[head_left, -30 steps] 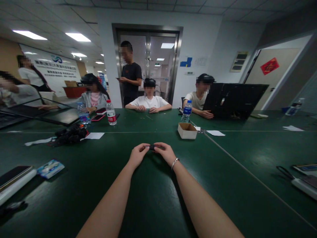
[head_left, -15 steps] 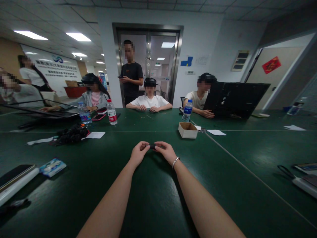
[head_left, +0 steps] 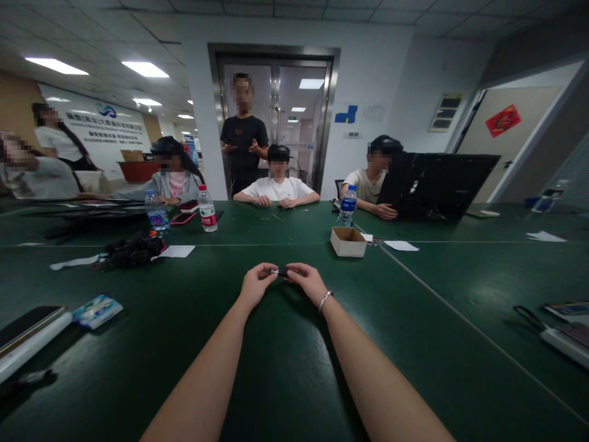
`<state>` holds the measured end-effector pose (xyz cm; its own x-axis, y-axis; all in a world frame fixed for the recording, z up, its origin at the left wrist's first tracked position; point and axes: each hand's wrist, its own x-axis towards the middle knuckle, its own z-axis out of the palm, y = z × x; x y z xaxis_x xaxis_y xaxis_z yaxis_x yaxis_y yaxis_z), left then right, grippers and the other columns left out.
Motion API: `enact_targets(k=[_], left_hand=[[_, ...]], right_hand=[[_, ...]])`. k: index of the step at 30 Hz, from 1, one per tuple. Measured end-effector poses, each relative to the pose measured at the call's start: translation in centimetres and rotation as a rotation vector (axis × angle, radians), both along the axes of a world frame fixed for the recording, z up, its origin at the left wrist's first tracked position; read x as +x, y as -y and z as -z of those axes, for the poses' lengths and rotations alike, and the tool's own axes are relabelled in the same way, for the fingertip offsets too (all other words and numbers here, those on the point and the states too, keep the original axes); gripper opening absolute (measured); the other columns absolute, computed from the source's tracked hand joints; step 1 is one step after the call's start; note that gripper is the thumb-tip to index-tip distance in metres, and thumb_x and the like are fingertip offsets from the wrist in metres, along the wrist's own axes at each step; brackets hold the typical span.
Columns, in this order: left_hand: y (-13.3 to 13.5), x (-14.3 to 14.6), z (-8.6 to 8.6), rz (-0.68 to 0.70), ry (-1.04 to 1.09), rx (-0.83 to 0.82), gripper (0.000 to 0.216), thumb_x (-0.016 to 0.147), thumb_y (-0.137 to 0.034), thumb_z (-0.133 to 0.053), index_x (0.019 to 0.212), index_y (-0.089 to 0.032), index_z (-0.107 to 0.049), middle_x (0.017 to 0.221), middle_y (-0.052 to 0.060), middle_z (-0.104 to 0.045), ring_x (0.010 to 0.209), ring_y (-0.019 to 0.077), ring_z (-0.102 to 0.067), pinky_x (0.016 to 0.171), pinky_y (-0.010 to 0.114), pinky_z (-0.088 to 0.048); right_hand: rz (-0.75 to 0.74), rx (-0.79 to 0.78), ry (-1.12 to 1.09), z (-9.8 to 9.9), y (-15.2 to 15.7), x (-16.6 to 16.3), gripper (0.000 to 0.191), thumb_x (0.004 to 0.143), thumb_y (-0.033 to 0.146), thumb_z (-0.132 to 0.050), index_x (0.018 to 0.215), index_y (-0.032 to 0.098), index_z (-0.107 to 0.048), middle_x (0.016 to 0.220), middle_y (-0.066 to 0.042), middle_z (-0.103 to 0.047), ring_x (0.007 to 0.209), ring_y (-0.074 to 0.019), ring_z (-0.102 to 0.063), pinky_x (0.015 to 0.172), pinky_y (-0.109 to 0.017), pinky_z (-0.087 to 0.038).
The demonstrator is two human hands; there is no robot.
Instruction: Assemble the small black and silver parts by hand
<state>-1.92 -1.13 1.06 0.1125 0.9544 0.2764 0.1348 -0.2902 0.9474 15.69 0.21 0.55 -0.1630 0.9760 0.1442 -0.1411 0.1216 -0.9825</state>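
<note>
Over the green table, a small black stick-shaped object with a short silvery section at its left is held level between my two hands. My left hand pinches its left end with thumb and fingertips. At the other end, the thumb and fingers of my right hand close on the black part; a silver bracelet circles that wrist. The fingertips cover both ends, and the exact kind of object is too small to make out.
Beyond my hands stand an open cardboard box and water bottles. Black cables lie to the left, nearer a blue packet. Co-workers sit across the table, one beside a large black panel; another person stands behind.
A silvery section now shows between my hands where only black showed before. The standing person has spread their hands apart. At far left, the dark flat frame has dropped lower.
</note>
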Motion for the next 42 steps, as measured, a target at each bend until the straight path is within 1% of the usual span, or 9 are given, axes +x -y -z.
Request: enact_targets(k=[7,12,19,24,30,36,42], left_hand=[[0.2,0.0,-0.4,-0.013,0.003,0.002,0.024,0.07,-0.026,-0.064,0.091,-0.017,-0.064,0.096,0.006,-0.066,0.088,0.0185,-0.061,0.085,0.035,-0.047],[0.6,0.2,-1.0,-0.023,-0.003,-0.013,0.022,0.069,-0.024,-0.064,0.09,-0.017,-0.064,0.095,0.006,-0.066,0.087,0.0178,-0.062,0.084,0.035,-0.047],[-0.1,0.2,-0.2,-0.041,0.031,-0.031,0.023,0.066,-0.024,-0.067,0.088,-0.016,-0.065,0.092,0.007,-0.068,0.088,0.0184,-0.063,0.089,0.037,-0.046],[-0.2,0.2,-0.2,-0.038,0.048,-0.042,0.024,0.066,-0.025,-0.068,0.087,-0.016,-0.066,0.092,0.008,-0.069,0.088,0.019,-0.063,0.089,0.037,-0.046],[-0.3,0.1,0.0,-0.051,0.052,-0.069,0.027,0.065,-0.03,-0.07,0.088,-0.016,-0.067,0.092,0.008,-0.069,0.088,0.0196,-0.063,0.085,0.034,-0.047],[-0.6,0.2,0.3,-0.083,0.049,-0.097,0.029,0.067,-0.037,-0.067,0.084,-0.014,-0.067,0.079,0.008,-0.069,0.074,0.0185,-0.063,0.075,0.033,-0.049],[-0.1,0.2,-0.1,-0.051,0.043,-0.041,0.028,0.066,-0.034,-0.069,0.087,-0.016,-0.066,0.089,0.008,-0.068,0.085,0.0192,-0.063,0.084,0.035,-0.047]], right_hand=[[-0.005,-0.005,0.03,0.4,-0.4,0.0,0.034,0.065,0.032,-0.071,0.092,0.012,-0.064,0.075,-0.006,-0.069,0.068,-0.0159,-0.067,0.072,-0.031,-0.053],[-0.003,-0.011,0.023,0.3,-0.3,0.0,0.034,0.064,0.032,-0.072,0.089,0.012,-0.064,0.072,-0.005,-0.068,0.066,-0.0162,-0.067,0.069,-0.03,-0.053],[-0.003,-0.002,0.023,0.2,-0.1,0.0,0.035,0.062,0.032,-0.073,0.089,0.012,-0.064,0.074,-0.005,-0.068,0.066,-0.0158,-0.067,0.068,-0.03,-0.053],[-0.009,0.005,0.036,-0.2,0.1,0.0,0.035,0.061,0.031,-0.073,0.088,0.012,-0.064,0.074,-0.005,-0.068,0.066,-0.0152,-0.067,0.068,-0.029,-0.052],[-0.014,0.0,0.027,-0.3,0.3,0.0,0.036,0.06,0.031,-0.074,0.089,0.012,-0.064,0.077,-0.005,-0.068,0.067,-0.0155,-0.067,0.07,-0.031,-0.053],[-0.017,0.002,0.025,-0.2,0.2,0.0,0.037,0.059,0.031,-0.075,0.089,0.014,-0.065,0.078,-0.005,-0.068,0.07,-0.0163,-0.067,0.074,-0.033,-0.053],[-0.016,0.002,0.011,0.0,0.0,0.0,0.037,0.059,0.032,-0.075,0.089,0.013,-0.065,0.078,-0.005,-0.068,0.07,-0.0169,-0.067,0.073,-0.033,-0.053]])
